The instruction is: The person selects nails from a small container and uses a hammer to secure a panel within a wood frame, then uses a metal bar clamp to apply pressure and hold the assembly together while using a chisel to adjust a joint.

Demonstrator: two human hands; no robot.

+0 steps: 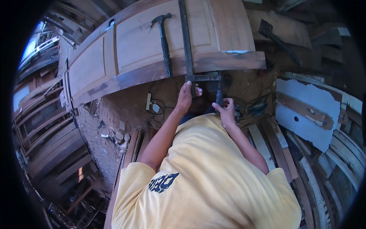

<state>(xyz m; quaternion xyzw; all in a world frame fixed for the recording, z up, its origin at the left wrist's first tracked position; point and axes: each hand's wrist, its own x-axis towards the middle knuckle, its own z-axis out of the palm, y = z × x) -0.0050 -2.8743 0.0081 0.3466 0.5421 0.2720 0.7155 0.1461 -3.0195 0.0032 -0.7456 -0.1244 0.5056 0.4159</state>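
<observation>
A panelled wooden door (139, 45) lies across the far side of my work area. Over it runs a long metal bar clamp (186, 42), whose jaw and screw end stick out past the door's near edge. My left hand (185, 98) grips the clamp's bar just below the jaw. On the dark screw handle of the same clamp, my right hand (227, 113) has its fingers closed. A claw hammer (164, 44) with a dark grip rests on the door left of the bar, and a few thin nails (144, 28) lie beside its head.
At the right, a dark mallet-like tool (280, 42) lies on a board. A white-painted panel (305, 110) leans below it. Stacked timber (49, 149) fills the left side. Wood scraps (119, 138) and a coiled cable (159, 107) lie on the ground.
</observation>
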